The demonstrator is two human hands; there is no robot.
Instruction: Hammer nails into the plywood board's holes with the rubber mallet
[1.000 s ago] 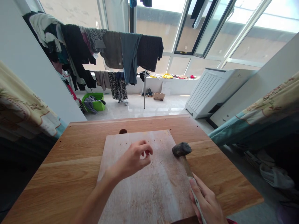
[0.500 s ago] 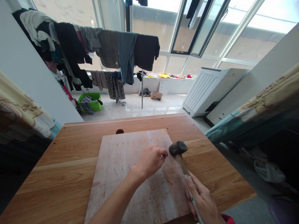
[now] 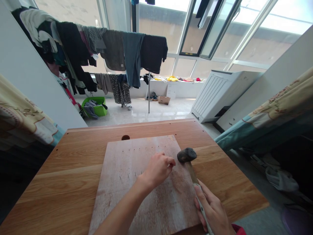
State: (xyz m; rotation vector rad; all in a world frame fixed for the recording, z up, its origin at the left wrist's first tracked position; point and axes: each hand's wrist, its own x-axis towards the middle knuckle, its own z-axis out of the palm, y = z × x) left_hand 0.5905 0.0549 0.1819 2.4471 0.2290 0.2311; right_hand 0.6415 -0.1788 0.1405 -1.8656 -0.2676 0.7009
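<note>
A worn, whitish wooden board point(image 3: 114, 202) lies on the wooden tabletop. My left hand point(image 3: 158, 168) is over the middle of the board, fingers curled and pinched together; whatever is between the fingertips is too small or hidden to make out. My right hand point(image 3: 215, 207) grips the pale lower part of a hammer point(image 3: 192, 171) by the board's right edge. Its dark, blocky head point(image 3: 186, 155) is just right of my left fingertips, apart from them. Several thin nails point(image 3: 120, 178) stick up from the board left of my left wrist. A row of small dark dots point(image 3: 140, 148) crosses its far part.
The wooden tabletop point(image 3: 61, 182) extends around the board, with a round dark hole point(image 3: 125, 137) behind it. Beyond stand a clothes-laden drying rack point(image 3: 149, 98), a green basket point(image 3: 100, 112) and a white ribbed cabinet-like unit point(image 3: 215, 93). Curtains point(image 3: 276, 114) hang at both sides.
</note>
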